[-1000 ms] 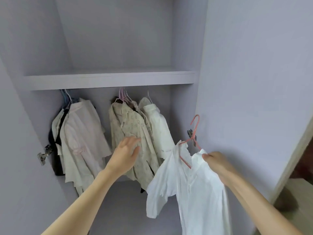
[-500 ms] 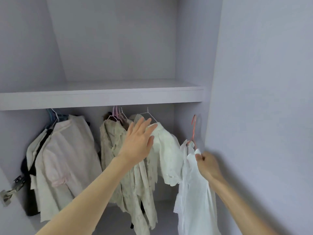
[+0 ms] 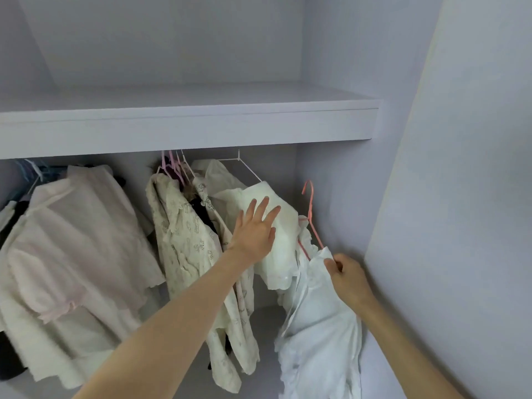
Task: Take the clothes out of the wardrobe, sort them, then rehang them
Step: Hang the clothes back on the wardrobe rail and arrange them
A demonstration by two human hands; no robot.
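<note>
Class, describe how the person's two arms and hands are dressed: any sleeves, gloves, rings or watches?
Both forearms are bare as far as the picture shows, with no sleeves in view. The left hand and right hand wear no gloves. No rings, watch or bracelet show.

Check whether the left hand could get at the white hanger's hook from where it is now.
Probably yes: the left hand lies flat on the cream shirt just below the white hanger, with nothing visible between.

Pale lilac shelf (image 3: 187, 131) spanning the upper part, plain back wall (image 3: 172, 38) above, smooth side panel (image 3: 466, 168) at right.
</note>
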